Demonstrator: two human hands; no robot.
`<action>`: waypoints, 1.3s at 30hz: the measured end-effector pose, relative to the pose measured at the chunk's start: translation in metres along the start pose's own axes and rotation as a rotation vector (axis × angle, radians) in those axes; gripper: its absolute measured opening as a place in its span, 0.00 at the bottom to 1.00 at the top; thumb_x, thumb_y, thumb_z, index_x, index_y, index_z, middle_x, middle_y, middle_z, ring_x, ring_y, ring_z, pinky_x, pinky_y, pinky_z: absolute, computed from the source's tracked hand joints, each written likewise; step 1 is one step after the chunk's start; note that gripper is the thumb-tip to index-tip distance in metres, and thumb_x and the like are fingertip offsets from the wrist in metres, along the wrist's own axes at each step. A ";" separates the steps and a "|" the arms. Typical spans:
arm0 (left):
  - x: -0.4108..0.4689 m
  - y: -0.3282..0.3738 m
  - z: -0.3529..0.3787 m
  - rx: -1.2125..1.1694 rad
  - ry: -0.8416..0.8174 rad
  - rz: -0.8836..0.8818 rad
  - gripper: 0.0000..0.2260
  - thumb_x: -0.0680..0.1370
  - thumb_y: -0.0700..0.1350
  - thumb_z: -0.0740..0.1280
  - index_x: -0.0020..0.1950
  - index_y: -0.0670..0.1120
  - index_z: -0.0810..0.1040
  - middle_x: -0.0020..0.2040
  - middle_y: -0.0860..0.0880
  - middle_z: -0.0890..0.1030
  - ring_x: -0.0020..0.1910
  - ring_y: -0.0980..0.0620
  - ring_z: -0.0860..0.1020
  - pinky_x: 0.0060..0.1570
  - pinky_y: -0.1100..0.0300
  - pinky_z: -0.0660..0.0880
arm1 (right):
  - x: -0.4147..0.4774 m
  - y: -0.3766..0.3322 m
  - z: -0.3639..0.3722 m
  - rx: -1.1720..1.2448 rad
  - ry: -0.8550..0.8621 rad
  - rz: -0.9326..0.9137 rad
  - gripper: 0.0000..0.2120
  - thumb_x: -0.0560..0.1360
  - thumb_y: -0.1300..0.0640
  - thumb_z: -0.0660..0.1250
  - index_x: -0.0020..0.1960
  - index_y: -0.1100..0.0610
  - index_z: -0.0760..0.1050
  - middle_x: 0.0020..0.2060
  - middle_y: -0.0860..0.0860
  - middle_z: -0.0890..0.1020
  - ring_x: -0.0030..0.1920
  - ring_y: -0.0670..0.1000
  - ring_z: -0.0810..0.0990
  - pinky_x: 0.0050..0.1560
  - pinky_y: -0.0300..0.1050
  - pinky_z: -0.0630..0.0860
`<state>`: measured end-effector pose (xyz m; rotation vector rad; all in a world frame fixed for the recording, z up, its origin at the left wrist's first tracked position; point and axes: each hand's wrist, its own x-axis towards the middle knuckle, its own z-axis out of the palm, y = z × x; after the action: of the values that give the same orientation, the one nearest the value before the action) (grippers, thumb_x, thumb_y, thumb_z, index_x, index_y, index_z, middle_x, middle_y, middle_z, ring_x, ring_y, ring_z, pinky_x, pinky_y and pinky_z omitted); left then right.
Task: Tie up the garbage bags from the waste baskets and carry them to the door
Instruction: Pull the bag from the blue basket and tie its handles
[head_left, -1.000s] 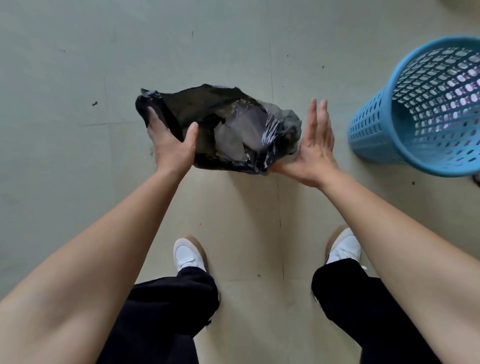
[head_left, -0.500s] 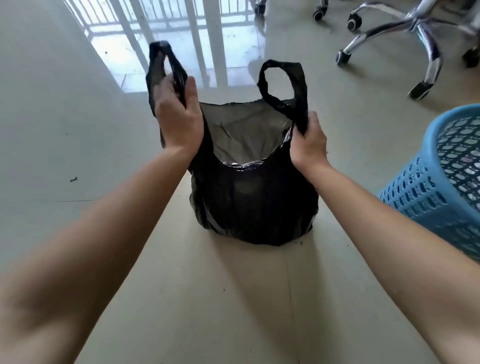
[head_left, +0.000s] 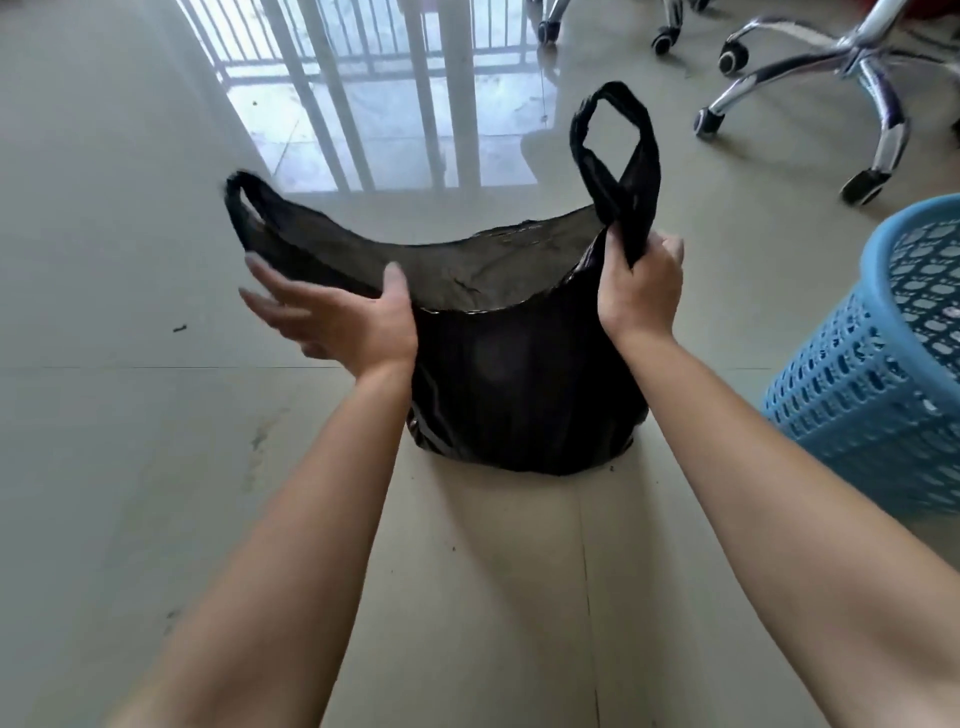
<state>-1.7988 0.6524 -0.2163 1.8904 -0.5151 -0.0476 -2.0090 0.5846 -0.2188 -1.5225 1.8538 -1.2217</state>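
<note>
A black garbage bag (head_left: 519, 384) stands on the floor in front of me with its mouth wide open. My right hand (head_left: 641, 288) grips the base of the bag's right handle loop, which sticks up above my fist. My left hand (head_left: 337, 317) is spread with straight, blurred fingers at the bag's left rim; its thumb lies against the rim. The left handle loop (head_left: 244, 208) droops out to the left, beyond my fingers and free of them.
A blue perforated waste basket (head_left: 883, 374) stands at the right edge, close to the bag. The chrome wheeled base of an office chair (head_left: 852, 78) is at the back right. White railing bars (head_left: 363, 78) cross the back. Pale tiled floor lies all around.
My left hand has let go of the left handle loop and opened; that loop has dropped out to the left. My right hand still grips the right loop.
</note>
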 end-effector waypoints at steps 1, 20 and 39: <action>0.008 -0.004 0.001 -0.070 0.027 -0.140 0.46 0.71 0.51 0.74 0.80 0.42 0.50 0.77 0.37 0.52 0.74 0.39 0.60 0.68 0.51 0.62 | -0.002 -0.003 0.000 0.033 0.009 0.020 0.15 0.83 0.49 0.59 0.51 0.62 0.75 0.48 0.56 0.78 0.54 0.53 0.75 0.44 0.37 0.63; 0.011 0.085 -0.006 -0.309 -0.560 0.241 0.39 0.76 0.63 0.66 0.80 0.49 0.52 0.78 0.45 0.56 0.78 0.48 0.52 0.73 0.58 0.53 | -0.004 -0.052 -0.011 0.528 -0.102 0.112 0.21 0.82 0.46 0.57 0.73 0.50 0.70 0.66 0.42 0.77 0.68 0.44 0.72 0.68 0.40 0.65; 0.047 0.045 0.016 0.358 -0.679 0.087 0.41 0.56 0.76 0.72 0.62 0.56 0.74 0.68 0.46 0.65 0.71 0.41 0.61 0.72 0.43 0.60 | -0.002 -0.043 -0.012 0.424 -0.376 0.134 0.23 0.77 0.36 0.61 0.33 0.49 0.80 0.40 0.50 0.86 0.50 0.56 0.84 0.61 0.57 0.78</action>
<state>-1.7755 0.6080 -0.1719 2.1802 -1.1226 -0.5887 -1.9944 0.5904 -0.1775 -1.2657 1.3297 -1.0893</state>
